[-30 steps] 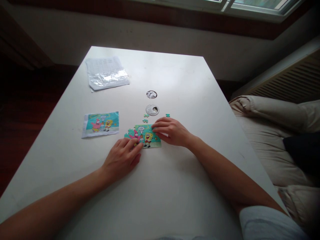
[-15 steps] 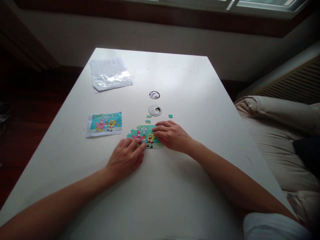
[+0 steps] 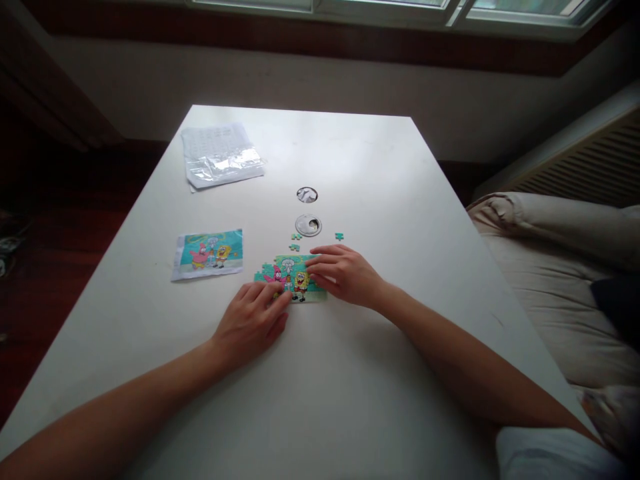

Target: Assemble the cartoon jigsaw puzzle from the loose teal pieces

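Observation:
A partly assembled jigsaw puzzle with cartoon figures lies flat on the white table, its upper left side stepped and uneven. My left hand rests at its lower left, fingers stretched over that edge and hiding part of it. From the right, my right hand reaches over the puzzle's right end with its fingers extended. Neither hand shows anything gripped. Beyond the puzzle are loose pieces: one puzzle piece close to its top edge, another piece just behind, and a green piece farther right.
A printed picture sheet with the same figures lies left of the puzzle. Papers with a clear plastic sleeve are at the far left. Two round fittings, a near disc and a far hole, sit mid-table. A cushioned seat stands at right.
The whole scene sits slightly lower in the picture as the head view tilts. Both hands keep nearly the same place on the puzzle, and the loose pieces stay put.

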Motion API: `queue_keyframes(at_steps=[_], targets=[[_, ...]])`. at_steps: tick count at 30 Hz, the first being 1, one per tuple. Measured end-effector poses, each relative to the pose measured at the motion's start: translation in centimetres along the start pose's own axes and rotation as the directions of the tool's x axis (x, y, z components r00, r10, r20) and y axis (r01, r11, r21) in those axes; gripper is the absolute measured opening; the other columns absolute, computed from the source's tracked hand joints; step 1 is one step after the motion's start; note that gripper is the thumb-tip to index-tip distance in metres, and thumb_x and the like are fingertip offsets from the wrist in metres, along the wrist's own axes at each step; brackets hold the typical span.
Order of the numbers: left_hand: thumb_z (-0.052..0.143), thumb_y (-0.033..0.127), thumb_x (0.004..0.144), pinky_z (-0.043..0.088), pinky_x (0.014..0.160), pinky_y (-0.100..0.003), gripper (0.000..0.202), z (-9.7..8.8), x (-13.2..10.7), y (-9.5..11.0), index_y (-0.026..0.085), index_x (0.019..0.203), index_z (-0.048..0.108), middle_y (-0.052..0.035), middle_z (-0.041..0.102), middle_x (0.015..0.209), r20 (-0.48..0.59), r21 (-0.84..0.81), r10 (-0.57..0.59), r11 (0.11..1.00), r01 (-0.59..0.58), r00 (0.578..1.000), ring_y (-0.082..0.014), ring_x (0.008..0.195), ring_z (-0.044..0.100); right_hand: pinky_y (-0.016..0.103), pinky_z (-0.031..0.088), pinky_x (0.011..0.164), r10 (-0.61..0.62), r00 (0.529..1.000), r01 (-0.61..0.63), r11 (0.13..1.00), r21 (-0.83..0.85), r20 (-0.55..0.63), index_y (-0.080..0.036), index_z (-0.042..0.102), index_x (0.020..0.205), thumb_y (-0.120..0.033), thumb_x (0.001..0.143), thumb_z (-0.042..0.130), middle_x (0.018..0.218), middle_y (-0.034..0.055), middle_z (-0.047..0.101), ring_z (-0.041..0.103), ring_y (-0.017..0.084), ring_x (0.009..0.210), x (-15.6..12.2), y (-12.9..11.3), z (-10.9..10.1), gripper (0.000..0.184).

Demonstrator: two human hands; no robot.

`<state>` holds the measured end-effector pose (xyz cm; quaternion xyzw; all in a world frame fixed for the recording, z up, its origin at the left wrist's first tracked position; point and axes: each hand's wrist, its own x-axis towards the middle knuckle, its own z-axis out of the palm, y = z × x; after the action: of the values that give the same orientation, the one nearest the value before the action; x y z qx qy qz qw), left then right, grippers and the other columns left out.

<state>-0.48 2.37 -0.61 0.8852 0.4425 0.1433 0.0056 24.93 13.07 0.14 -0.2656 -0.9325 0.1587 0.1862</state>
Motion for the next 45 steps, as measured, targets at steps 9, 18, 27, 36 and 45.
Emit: queue_keyframes(at_steps=[9, 18, 27, 36, 45], targets=[[0.056, 0.022, 0.094, 0.049, 0.094, -0.048, 0.036, 0.3, -0.5, -0.2, 0.019, 0.129, 0.06, -0.0144, 0.061, 0.128, 0.021, -0.066, 0.036, 0.997, -0.035, 0.999, -0.0293, 0.112, 0.057, 0.046, 0.049, 0.088, 0.437, 0.845, -0.487, 0.867, -0.106, -0.307, -0.023, 0.073, 0.106, -0.032, 0.095, 0.058, 0.103, 0.01, 0.069, 0.059, 0.028, 0.101, -0.9, 5.9, -1.3, 0.021], [0.053, 0.019, 0.095, 0.049, 0.103, -0.049, 0.034, 0.0, -0.2, 0.5, 0.018, 0.128, 0.06, -0.0149, 0.06, 0.136, 0.016, -0.139, 0.1, 0.986, -0.097, 0.995, -0.0294, 0.12, 0.055, 0.046, 0.05, 0.088, 0.442, 0.856, -0.488, 0.861, -0.14, -0.267, -0.026, 0.074, 0.109, -0.033, 0.094, 0.06, 0.107, 0.0097, 0.065, 0.057, 0.028, 0.104, -1.1, 6.5, -0.4, 0.022], [0.054, 0.019, 0.094, 0.042, 0.114, -0.053, 0.036, 0.1, -0.3, 0.7, 0.019, 0.129, 0.061, -0.0146, 0.057, 0.142, 0.027, -0.177, 0.148, 0.974, -0.141, 0.989, -0.0292, 0.132, 0.051, 0.045, 0.049, 0.088, 0.425, 0.879, -0.457, 0.881, -0.124, -0.218, -0.026, 0.074, 0.105, -0.028, 0.093, 0.06, 0.105, 0.0095, 0.066, 0.057, 0.027, 0.101, -1.0, 6.0, -1.1, 0.019], [0.053, 0.021, 0.096, 0.041, 0.115, -0.053, 0.035, 0.2, -0.3, 0.7, 0.017, 0.13, 0.061, -0.0148, 0.056, 0.144, 0.047, -0.158, 0.146, 0.978, -0.137, 0.988, -0.0297, 0.132, 0.051, 0.041, 0.047, 0.086, 0.437, 0.882, -0.457, 0.885, -0.087, -0.177, -0.024, 0.072, 0.097, -0.022, 0.09, 0.062, 0.097, 0.0075, 0.064, 0.056, 0.025, 0.097, -0.8, 6.0, -1.2, 0.013], [0.054, 0.021, 0.095, 0.042, 0.113, -0.052, 0.035, 0.1, -0.2, 0.7, 0.019, 0.129, 0.062, -0.0143, 0.058, 0.142, 0.036, -0.171, 0.145, 0.976, -0.137, 0.989, -0.0302, 0.132, 0.051, 0.034, 0.045, 0.077, 0.505, 0.859, -0.493, 0.86, 0.134, -0.086, -0.02, 0.067, 0.084, -0.024, 0.083, 0.064, 0.087, 0.0046, 0.065, 0.057, 0.02, 0.086, -0.6, 6.2, -1.3, 0.005]])
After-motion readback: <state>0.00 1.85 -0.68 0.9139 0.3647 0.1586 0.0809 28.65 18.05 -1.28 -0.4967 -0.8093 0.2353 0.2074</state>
